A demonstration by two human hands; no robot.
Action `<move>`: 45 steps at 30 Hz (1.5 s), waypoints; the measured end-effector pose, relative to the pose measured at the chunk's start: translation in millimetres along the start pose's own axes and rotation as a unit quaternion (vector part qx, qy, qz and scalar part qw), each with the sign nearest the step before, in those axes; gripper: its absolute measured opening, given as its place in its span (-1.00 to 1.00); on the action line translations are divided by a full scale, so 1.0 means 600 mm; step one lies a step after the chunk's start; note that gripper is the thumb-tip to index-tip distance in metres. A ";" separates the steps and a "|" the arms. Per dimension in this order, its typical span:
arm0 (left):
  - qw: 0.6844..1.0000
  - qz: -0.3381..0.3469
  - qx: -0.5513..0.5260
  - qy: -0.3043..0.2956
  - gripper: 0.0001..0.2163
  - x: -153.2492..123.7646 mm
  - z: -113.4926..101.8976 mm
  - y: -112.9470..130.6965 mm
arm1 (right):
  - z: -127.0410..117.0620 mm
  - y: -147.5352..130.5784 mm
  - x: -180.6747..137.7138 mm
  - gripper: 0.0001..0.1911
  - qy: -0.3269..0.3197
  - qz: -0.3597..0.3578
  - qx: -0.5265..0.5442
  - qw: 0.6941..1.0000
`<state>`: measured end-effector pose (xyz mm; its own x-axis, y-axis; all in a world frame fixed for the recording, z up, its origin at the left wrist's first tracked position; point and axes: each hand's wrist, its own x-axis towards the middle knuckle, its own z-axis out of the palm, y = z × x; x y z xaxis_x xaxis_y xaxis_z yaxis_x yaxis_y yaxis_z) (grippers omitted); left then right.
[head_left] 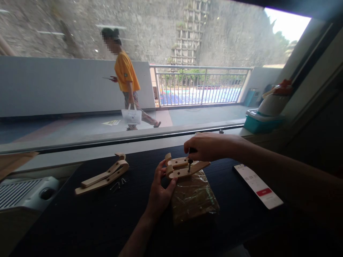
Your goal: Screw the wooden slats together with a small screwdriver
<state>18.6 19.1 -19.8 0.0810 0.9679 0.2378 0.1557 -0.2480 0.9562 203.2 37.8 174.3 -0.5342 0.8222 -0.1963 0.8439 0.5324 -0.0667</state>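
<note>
My left hand (160, 189) grips the near end of a small wooden assembly (182, 168) made of curved slats, which rests on a clear plastic bag of wooden parts (193, 198). My right hand (205, 146) is closed round a short dark screwdriver (189, 162) held upright, its tip pressed onto the top slat. A second, similar wooden assembly (103, 175) lies to the left on the dark table (80, 221), with a few loose screws (118, 184) beside it.
A phone (258, 185) with a lit white screen lies at the right. A teal box with a white pot (264, 114) stands on the sill. A grey appliance (26, 192) sits at left. Beyond the window a person in a yellow shirt walks past.
</note>
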 end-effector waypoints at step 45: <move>1.000 0.015 -0.006 0.000 -0.39 0.002 0.001 0.004 | 0.001 0.005 0.000 -0.77 -0.001 -0.016 0.021 1.000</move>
<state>19.8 19.9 -17.2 0.0861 0.9599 0.2670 0.1409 -0.2770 0.9505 206.1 39.2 173.3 -0.5608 0.8044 -0.1958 0.8278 0.5494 -0.1138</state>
